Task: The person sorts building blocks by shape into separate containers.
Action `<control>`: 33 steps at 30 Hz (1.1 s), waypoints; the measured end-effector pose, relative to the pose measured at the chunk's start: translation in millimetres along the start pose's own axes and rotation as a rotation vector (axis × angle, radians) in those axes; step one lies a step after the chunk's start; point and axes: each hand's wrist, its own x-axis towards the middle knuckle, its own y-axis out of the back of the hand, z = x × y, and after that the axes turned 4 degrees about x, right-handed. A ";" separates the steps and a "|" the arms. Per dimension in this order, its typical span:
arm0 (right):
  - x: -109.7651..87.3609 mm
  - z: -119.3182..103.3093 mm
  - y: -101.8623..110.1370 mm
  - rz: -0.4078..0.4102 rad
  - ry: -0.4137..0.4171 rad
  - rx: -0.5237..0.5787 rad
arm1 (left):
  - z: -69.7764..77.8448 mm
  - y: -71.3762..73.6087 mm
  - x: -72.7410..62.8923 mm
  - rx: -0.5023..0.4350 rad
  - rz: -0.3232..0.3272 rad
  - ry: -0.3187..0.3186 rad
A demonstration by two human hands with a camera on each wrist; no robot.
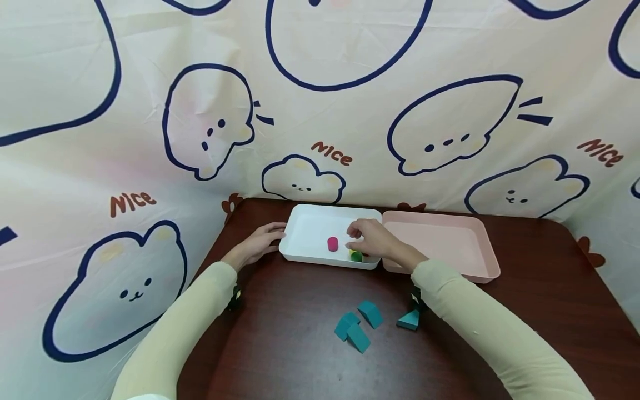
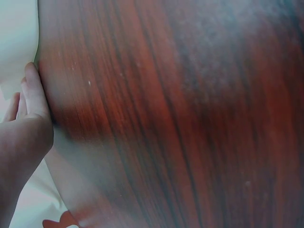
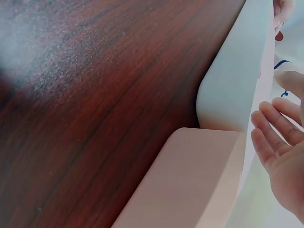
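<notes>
A pale cloth backdrop [image 1: 325,122] printed with blue-outlined cartoon figures rose behind a dark, wood-grained table [image 1: 280,355]. The right hand [image 1: 372,238] hovered over the right part of a white tray [image 1: 310,225], its fingers gently curved and its thumb apart from them. Beneath it lay a green block [image 1: 356,256] and a partly hidden yellow piece [image 1: 352,251]; a magenta cylinder [image 1: 332,244] stood to their left within the tray. The left hand [image 1: 257,243], fingers extended, touched the tray's left wall. A pink tray [image 1: 435,239] lay just right of the white one. On the near side, three teal blocks [image 1: 358,338] formed a loose group, with a teal wedge [image 1: 409,320] to their right.
</notes>
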 end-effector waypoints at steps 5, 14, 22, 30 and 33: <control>-8.6 -4.6 4.7 -0.002 0.029 -0.002 | -0.8 -1.1 1.4 -0.007 -0.003 0.001; -25.7 -12.1 16.4 -0.005 0.047 -0.026 | -0.9 -0.2 1.7 0.001 -0.005 -0.013; -40.6 -19.7 31.9 -0.002 0.028 0.006 | 2.7 4.5 -3.1 0.004 0.007 -0.023; -69.0 -14.5 39.4 0.039 0.026 -0.001 | 18.5 -2.8 -9.6 0.134 0.071 -0.073; -82.9 -8.9 43.0 0.060 0.041 -0.001 | 28.3 -10.1 -14.2 0.383 0.161 -0.181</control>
